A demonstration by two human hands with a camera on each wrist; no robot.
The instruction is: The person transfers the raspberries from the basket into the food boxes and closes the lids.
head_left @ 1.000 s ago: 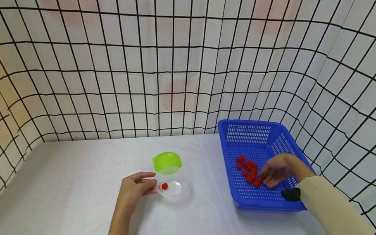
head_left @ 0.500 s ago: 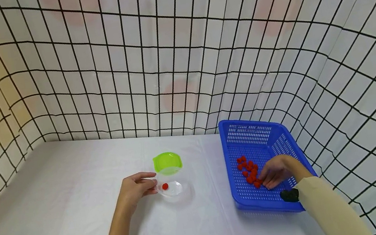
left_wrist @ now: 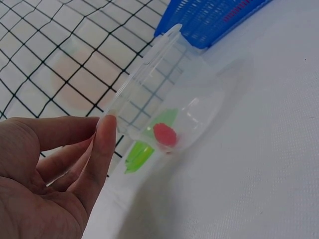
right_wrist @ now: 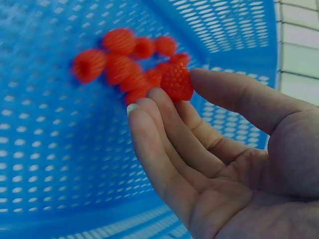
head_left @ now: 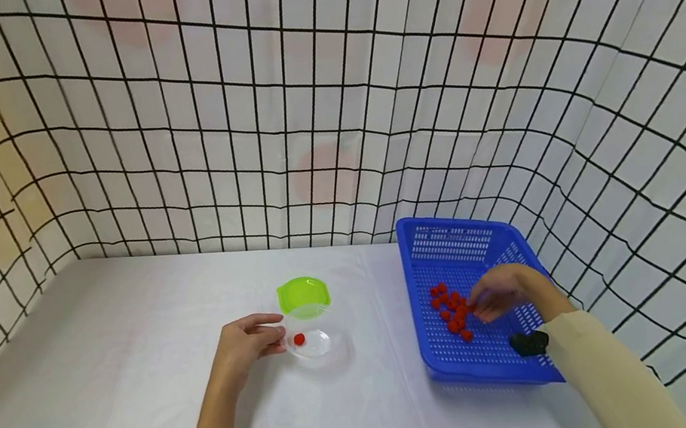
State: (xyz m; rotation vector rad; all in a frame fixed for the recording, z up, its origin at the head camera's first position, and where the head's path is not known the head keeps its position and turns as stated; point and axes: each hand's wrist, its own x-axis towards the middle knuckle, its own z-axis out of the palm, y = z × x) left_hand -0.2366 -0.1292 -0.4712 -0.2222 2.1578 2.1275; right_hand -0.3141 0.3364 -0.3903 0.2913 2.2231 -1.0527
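My left hand [head_left: 244, 348] pinches the rim of a clear plastic bowl [left_wrist: 199, 107] between thumb and fingers. One raspberry [left_wrist: 165, 135] lies inside the bowl, toward the left in the head view. Over the blue basket [head_left: 431, 351], my right hand [head_left: 501, 291] holds another raspberry [right_wrist: 177, 82] between thumb and fingertips, as the right wrist view shows. Below it, several more red raspberries [right_wrist: 119, 68] lie in a loose cluster on the basket floor.
A bright green lid [head_left: 303, 293] with tabs lies on the white table [head_left: 131, 343] just behind the bowl. Black grid netting [head_left: 269, 104] over white cloth walls the back and both sides. The basket stands near the right-hand netting.
My right hand has risen a little from the basket floor with a raspberry in its fingers, leaving the cluster's near end. The left hand and bowl have stayed put.
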